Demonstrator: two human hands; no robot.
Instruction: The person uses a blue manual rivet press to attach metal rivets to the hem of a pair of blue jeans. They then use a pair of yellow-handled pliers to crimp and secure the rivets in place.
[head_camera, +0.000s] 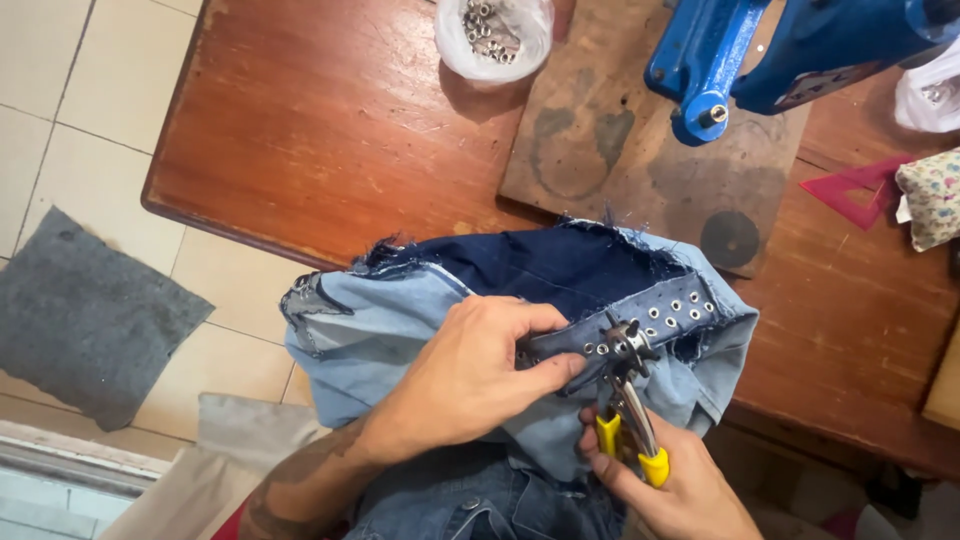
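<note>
1. Denim garment lies bunched over the near edge of the worktop and down into the person's lap, pale blue outside with a darker blue inside showing at the top.
2. A denim strap with a double row of metal eyelets runs across the garment's right part, its frayed edge turned towards the blue press.
3. The left hand comes in from below and its grip is clamped on the strap, thumb on top and fingers curled over the fabric just left of the tool's head.
4. The right hand is wrapped around the yellow-handled punch pliers; its grip is closed on the handles, and the metal head with its rotating wheel sits on the strap right beside the left thumb.
5. Further back on the worktop a dark worn board carries the blue press, whose ram hangs above the board.
6. A small clear bag of metal eyelets rests at the far edge, left of the press.
7. At the right side lie a red plastic triangle and a flowered cloth pouch, touching one another.
8. On the tiled floor to the left lies a grey felt mat.
</note>
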